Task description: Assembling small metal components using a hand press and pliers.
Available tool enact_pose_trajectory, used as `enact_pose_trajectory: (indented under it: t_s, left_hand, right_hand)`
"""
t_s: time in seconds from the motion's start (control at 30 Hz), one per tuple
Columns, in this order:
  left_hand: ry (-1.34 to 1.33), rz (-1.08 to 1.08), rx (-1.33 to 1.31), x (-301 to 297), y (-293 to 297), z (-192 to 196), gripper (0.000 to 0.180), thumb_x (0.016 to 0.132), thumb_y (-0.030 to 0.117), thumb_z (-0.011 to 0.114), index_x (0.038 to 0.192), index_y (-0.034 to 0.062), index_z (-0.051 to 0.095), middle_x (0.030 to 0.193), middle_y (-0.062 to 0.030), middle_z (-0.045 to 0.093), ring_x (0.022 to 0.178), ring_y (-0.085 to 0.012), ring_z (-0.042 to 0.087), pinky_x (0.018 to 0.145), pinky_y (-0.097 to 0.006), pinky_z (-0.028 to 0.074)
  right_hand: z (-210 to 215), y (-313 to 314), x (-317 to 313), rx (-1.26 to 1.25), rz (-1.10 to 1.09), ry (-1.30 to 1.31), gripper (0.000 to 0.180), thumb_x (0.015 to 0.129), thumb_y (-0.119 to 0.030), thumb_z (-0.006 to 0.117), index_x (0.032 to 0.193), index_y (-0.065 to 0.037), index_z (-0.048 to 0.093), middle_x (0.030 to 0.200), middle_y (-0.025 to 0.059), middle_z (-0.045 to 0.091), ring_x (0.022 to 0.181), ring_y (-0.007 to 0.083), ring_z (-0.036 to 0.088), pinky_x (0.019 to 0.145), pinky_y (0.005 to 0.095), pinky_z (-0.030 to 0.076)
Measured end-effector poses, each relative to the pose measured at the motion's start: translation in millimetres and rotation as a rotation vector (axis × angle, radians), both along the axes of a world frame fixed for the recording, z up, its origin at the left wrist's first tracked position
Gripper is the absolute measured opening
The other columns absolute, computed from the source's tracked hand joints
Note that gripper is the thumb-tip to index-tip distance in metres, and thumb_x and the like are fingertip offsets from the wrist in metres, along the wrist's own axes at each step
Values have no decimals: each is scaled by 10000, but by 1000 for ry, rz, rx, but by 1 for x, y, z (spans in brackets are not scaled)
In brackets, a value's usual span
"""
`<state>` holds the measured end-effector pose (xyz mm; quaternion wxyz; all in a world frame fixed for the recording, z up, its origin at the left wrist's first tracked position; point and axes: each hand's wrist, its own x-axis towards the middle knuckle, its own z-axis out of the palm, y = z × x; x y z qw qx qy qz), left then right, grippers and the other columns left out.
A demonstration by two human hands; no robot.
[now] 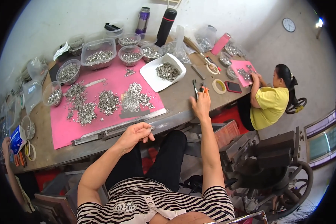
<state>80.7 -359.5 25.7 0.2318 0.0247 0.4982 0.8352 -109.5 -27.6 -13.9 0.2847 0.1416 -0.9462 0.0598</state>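
A worn wooden table stands against a pale wall, with a pink mat covered in heaps of small metal pieces. Clear tubs and a white tray hold more. The left hand is curled narrow at the table's near edge, pinching something small. The right hand closes on orange-handled pliers lying on the table. A person in yellow sits at the far end; a wall clock hangs above.

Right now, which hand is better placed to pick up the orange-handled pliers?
Right. The right hand is stretched out over the table, fingertips at the orange-handled pliers. The left hand sits curled at the near table edge, pinching small metal pieces, well short of them.
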Motion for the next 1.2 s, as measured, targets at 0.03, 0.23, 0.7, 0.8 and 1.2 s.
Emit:
enact_pose_trajectory:
  t_s: [0.03,0.23,0.7,0.8,1.2]
  left_hand:
    - [0,10,-3,-2,0,1,189,1041,180,593,1156,31,603,928,-72,710,720,-73,523,718,-220,455]
    - [4,66,-46,-4,-3,0,179,1033,172,609,1149,36,614,910,-75,713,727,-66,536,720,-220,460]
    - [124,149,-304,-14,-18,-1,283,1025,173,587,1232,-21,591,923,-39,748,694,-30,484,649,-214,435]
    - [162,133,-367,-21,-18,6,264,1025,173,583,1210,-15,606,924,-42,752,690,-31,480,641,-209,428]
    - [-198,-44,104,-65,2,6,127,1012,129,612,1090,29,620,935,-97,706,643,-61,488,653,-244,462]
  right_hand:
    - [-4,6,-7,-70,-3,-10,393,843,-250,778,1107,-3,623,1092,193,609,1034,384,565,910,490,440]
    - [-16,44,-39,-321,20,30,381,814,-163,780,1116,4,618,1083,188,596,1021,391,562,908,479,454]
    - [-7,92,-28,-1093,-115,-337,286,1007,-304,646,890,-50,583,1041,113,617,831,260,610,782,413,507]
    - [32,32,37,-1809,677,-359,260,1003,-157,622,1228,-47,551,1241,158,600,1046,255,628,894,422,534]
    - [59,-29,123,-1685,979,-709,459,789,-50,634,1247,-60,659,1257,177,552,1048,306,591,937,437,482]
